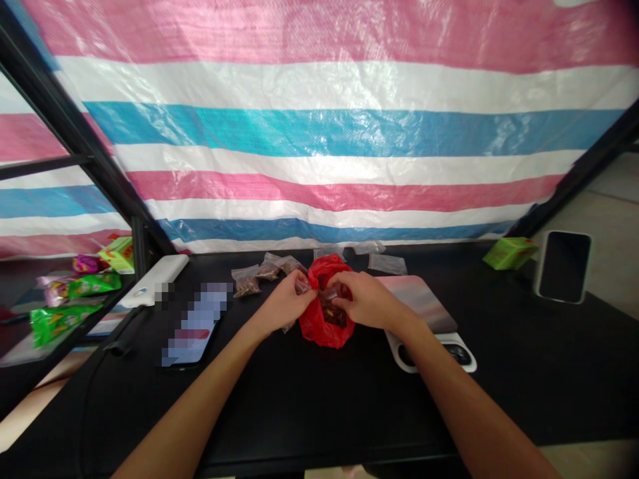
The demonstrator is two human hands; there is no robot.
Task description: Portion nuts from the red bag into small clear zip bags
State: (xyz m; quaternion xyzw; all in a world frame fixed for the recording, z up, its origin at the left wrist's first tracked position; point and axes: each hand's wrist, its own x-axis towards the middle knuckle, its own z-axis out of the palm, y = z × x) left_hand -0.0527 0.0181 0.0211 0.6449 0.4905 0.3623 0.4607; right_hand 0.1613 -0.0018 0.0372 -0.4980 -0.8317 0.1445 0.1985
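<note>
A red plastic bag (324,336) stands with its mouth open in the middle of the black table, and dark brown dried pieces (335,314) show inside. At its left rim, my left hand (285,305) is closed in a pinch on a small clear zip bag (302,286), part of which also shows below the palm. My right hand (369,301) reaches over the right rim with its fingers closed inside the mouth. A bit of clear plastic shows by those fingertips; what exactly they pinch is hidden.
Small filled zip bags (246,283) lie behind my left hand, flat clear bags (387,264) further back. A kitchen scale (419,306) sits under my right forearm. Phone (194,329) and white power strip (157,279) are left; green box (510,253) and dark-screened device (564,266) right.
</note>
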